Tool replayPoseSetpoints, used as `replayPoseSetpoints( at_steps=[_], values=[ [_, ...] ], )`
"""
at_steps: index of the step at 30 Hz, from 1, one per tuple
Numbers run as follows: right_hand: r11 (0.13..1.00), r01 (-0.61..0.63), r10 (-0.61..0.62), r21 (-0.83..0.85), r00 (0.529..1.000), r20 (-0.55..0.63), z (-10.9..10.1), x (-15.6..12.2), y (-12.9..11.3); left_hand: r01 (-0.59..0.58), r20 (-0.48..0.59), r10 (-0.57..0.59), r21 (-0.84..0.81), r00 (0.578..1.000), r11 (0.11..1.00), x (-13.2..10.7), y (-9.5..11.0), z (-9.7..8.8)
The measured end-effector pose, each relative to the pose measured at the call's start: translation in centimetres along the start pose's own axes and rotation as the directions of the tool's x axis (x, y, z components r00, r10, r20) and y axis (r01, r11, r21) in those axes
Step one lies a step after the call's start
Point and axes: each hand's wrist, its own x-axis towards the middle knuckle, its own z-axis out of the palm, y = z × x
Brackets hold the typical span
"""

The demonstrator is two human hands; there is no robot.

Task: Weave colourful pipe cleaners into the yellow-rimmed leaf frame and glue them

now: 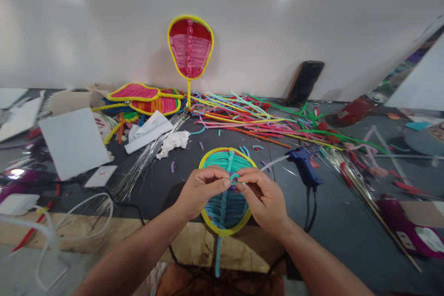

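Note:
My left hand and my right hand meet above a craft piece, each pinching an end of a short turquoise pipe cleaner bent into a small arc. Beneath them lies the teal and blue pipe-cleaner craft piece, rounded and edged in yellow, with a ridge down its middle. Its blue stem sticks out past the table's front edge. My hands cover part of its centre. A blue glue gun rests to the right of my right hand.
A pink, yellow-edged piece stands against the wall. Loose pipe cleaners pile along the back, near a leaning phone and a red bottle. White paper and silvery strands lie left; a cord hangs from the glue gun.

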Motion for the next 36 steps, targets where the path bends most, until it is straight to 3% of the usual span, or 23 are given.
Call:
replayPoseSetpoints(
  at_steps=[5, 10, 13, 16, 19, 23, 25, 28, 30, 36],
  values=[
    [0.999, -0.01, 0.01, 0.034, 1.0, -0.001, 0.1, -0.2, 0.2, -0.02, -0.023, 0.022, 0.055, 1.0, 0.998, -0.1, -0.4, -0.2],
    [0.915, -0.295, 0.295, 0.276, 0.955, 0.042, 0.2, 0.0, -0.1, -0.114, -0.01, 0.118, 0.165, 0.993, 0.98, -0.1, -0.1, 0.1],
    [0.894, -0.379, 0.368, 0.239, 0.925, 0.091, -0.1, 0.3, -0.2, -0.165, 0.023, 0.165, 0.276, 0.986, 0.947, -0.1, 0.2, 0.2],
    [0.937, -0.324, 0.318, 0.13, 0.946, 0.068, -0.4, 0.7, -0.1, -0.164, -0.005, 0.173, 0.297, 0.985, 0.941, -0.1, 0.4, 0.3],
    [0.951, -0.278, 0.267, 0.135, 0.959, 0.097, -0.8, 1.0, 0.1, -0.136, -0.035, 0.151, 0.272, 0.988, 0.953, -0.1, 0.4, 0.3],
    [0.906, -0.338, 0.266, 0.253, 0.922, 0.281, -1.5, 1.4, 0.1, 0.041, 0.006, -0.042, 0.106, 0.999, 0.994, -0.2, 0.5, 0.0],
    [0.884, -0.357, 0.245, 0.303, 0.903, 0.352, -1.7, 1.5, 0.2, 0.161, 0.063, -0.162, 0.019, 0.985, 0.987, -0.2, 0.5, -0.1],
    [0.869, -0.354, 0.228, 0.346, 0.907, 0.355, -1.8, 1.4, 0.4, 0.265, 0.105, -0.258, -0.052, 0.96, 0.963, -0.2, 0.5, -0.2],
    [0.896, -0.3, 0.193, 0.327, 0.927, 0.322, -1.7, 1.3, 0.5, 0.275, 0.103, -0.267, -0.072, 0.958, 0.959, -0.2, 0.5, -0.2],
    [0.996, 0.033, -0.052, 0.083, 0.967, 0.249, -1.7, 1.2, 0.5, 0.217, 0.069, -0.213, -0.06, 0.975, 0.974, -0.1, 0.2, -0.2]
  ],
)
